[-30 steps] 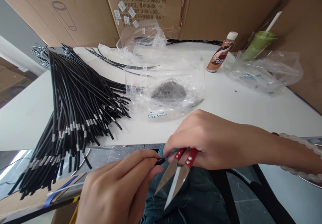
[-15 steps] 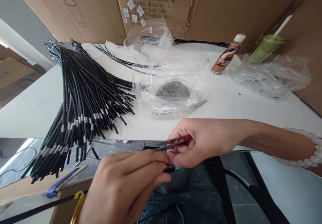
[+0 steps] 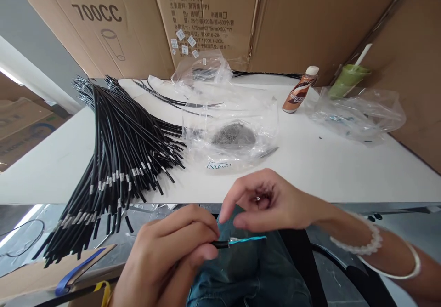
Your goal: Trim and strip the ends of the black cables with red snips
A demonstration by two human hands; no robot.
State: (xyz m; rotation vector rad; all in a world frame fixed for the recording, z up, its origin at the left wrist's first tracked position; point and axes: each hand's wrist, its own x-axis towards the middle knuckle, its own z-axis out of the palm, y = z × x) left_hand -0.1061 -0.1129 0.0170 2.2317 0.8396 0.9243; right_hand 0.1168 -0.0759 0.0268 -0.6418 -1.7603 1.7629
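Note:
My left hand [image 3: 172, 247] is closed around a black cable [image 3: 219, 244], whose stripped end points right. From that end stick out light-blue wires [image 3: 253, 239] and a short silvery strand. Just above the wires is my right hand [image 3: 262, 201], not touching them. Its thumb and index finger are apart, while the other fingers curl into the palm around something small and dark that I cannot make out. A large bundle of black cables [image 3: 120, 160] with silvery bands near their ends lies on the table at the left, overhanging the front edge.
A clear plastic bag [image 3: 237, 134] with a dark grey mass inside lies on the white table [image 3: 296, 160]. Behind stand cardboard boxes [image 3: 206, 17]. At the right are a brown drink bottle [image 3: 299, 92], a green cup [image 3: 347, 81] and another clear bag [image 3: 361, 116].
My right hand has opened its thumb and index finger and come off the cable end. The red-handled metal tool it held is no longer visible. The light-blue wires now show.

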